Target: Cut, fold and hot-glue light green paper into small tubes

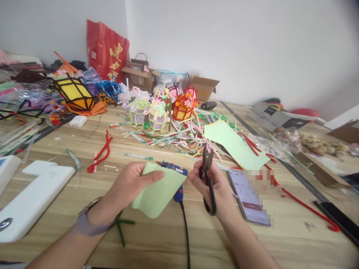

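Note:
My left hand (137, 181) pinches a sheet of light green paper (161, 188) between thumb and fingers, its lower left side curling. My right hand (214, 183) is closed around black-handled scissors (207, 172), whose blades point up and stand slightly apart. The fingertips of that hand are at the paper's right corner; whether they grip it I cannot tell. Partly hidden behind the paper lies a blue tool (178, 193) with a black cord, probably a glue gun. Under my left wrist a dark green pipe cleaner (122, 226) shows in part.
Small pipe-cleaner lanterns (158, 114) stand at the back middle, with loose pipe cleaners before them. More green paper (235, 144) and a phone (249, 201) lie to the right. At left are a white device (42, 198) and a twisted red pipe cleaner (102, 153).

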Available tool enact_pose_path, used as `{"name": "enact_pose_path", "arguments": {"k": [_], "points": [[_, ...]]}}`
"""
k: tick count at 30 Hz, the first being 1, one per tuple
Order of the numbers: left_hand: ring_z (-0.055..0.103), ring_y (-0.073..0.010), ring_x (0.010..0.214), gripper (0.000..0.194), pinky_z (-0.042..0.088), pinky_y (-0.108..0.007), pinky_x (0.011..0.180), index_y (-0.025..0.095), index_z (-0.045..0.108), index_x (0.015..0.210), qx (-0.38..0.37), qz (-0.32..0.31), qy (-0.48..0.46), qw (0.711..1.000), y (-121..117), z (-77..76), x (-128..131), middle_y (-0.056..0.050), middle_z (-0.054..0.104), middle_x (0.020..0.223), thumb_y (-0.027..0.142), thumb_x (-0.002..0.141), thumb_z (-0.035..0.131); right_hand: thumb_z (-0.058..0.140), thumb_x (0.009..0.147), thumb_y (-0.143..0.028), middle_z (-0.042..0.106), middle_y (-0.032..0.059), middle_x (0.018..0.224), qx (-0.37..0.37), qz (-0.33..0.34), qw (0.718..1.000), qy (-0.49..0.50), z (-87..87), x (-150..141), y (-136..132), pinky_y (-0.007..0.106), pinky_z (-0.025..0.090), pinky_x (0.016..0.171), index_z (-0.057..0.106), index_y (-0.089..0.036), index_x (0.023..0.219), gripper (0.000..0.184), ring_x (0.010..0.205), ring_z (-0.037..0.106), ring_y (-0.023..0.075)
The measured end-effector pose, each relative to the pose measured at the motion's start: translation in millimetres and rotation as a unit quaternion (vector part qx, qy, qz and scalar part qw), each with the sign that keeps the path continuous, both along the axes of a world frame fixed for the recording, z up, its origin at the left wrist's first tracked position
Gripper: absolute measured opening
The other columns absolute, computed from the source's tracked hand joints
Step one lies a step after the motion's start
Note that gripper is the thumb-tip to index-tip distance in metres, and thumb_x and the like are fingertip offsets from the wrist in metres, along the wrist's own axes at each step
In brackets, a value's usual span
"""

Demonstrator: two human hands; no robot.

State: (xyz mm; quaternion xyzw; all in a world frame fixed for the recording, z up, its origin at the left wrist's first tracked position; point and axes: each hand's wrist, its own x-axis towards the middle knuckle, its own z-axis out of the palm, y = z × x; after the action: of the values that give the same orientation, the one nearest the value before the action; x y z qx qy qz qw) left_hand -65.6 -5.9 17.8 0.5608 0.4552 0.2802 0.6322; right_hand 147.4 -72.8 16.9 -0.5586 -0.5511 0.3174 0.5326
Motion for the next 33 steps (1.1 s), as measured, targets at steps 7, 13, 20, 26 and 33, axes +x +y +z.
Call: {"name": "enact_pose_path", "arguments": {"k": [7, 13, 20, 26, 33], "points": [[0.058, -0.0146, 0.057, 0.042, 0.044, -0.021, 0.048, 0.016, 0.07, 0.078, 0.034, 0.021, 0.031, 0.999, 1.4, 9.4, -4.9, -0.001, 0.069, 0.069, 0.056, 0.065, 0.073, 0.069, 0.079, -0.046, 0.058, -0.0015, 0.075, -0.052, 0.077, 0.965, -0.246, 19.7, 17.2, -3.4, 0.026, 0.041, 0.062, 0.06, -0.022, 0.093, 0.029, 0.067, 0.052, 0.0151], [0.057, -0.0145, 0.057, 0.042, 0.044, -0.021, 0.049, 0.015, 0.072, 0.076, 0.068, 0.029, 0.06, 0.995, 2.1, 10.8, -7.4, -0.001, 0.068, 0.067, 0.056, 0.066, 0.072, 0.077, 0.074, -0.042, 0.061, -0.0004, 0.08, -0.041, 0.093, 0.95, -0.294, 18.1, 13.6, -8.0, 0.026, 0.042, 0.065, 0.062, -0.022, 0.097, 0.034, 0.071, 0.054, 0.0166], [0.055, -0.0115, 0.059, 0.036, 0.042, -0.018, 0.05, 0.013, 0.073, 0.072, 0.113, 0.021, 0.059, 0.992, 4.3, 11.0, -9.3, 0.001, 0.068, 0.067, 0.049, 0.068, 0.073, 0.086, 0.064, -0.036, 0.059, -0.0027, 0.072, -0.054, 0.119, 0.945, -0.3, 18.7, 12.2, -9.0, 0.023, 0.039, 0.061, 0.067, -0.02, 0.091, 0.036, 0.067, 0.053, 0.0146], [0.055, -0.0113, 0.057, 0.036, 0.042, -0.017, 0.049, 0.014, 0.073, 0.07, 0.131, 0.0, 0.053, 0.99, 7.2, 8.4, -11.5, 0.001, 0.068, 0.065, 0.05, 0.068, 0.073, 0.082, 0.069, -0.043, 0.056, -0.0051, 0.066, -0.08, 0.132, 0.948, -0.28, 22.8, 10.2, -10.8, 0.021, 0.032, 0.053, 0.068, -0.021, 0.087, 0.031, 0.059, 0.049, 0.0116], [0.056, -0.0128, 0.061, 0.043, 0.042, -0.018, 0.051, 0.013, 0.075, 0.075, 0.138, -0.018, 0.094, 0.986, 5.0, 10.7, -13.1, 0.0, 0.068, 0.067, 0.056, 0.07, 0.07, 0.081, 0.069, -0.042, 0.054, -0.0052, 0.061, -0.095, 0.132, 0.95, -0.266, 24.3, 8.3, -12.7, 0.021, 0.029, 0.05, 0.069, -0.021, 0.081, 0.027, 0.056, 0.048, 0.0114]]}}
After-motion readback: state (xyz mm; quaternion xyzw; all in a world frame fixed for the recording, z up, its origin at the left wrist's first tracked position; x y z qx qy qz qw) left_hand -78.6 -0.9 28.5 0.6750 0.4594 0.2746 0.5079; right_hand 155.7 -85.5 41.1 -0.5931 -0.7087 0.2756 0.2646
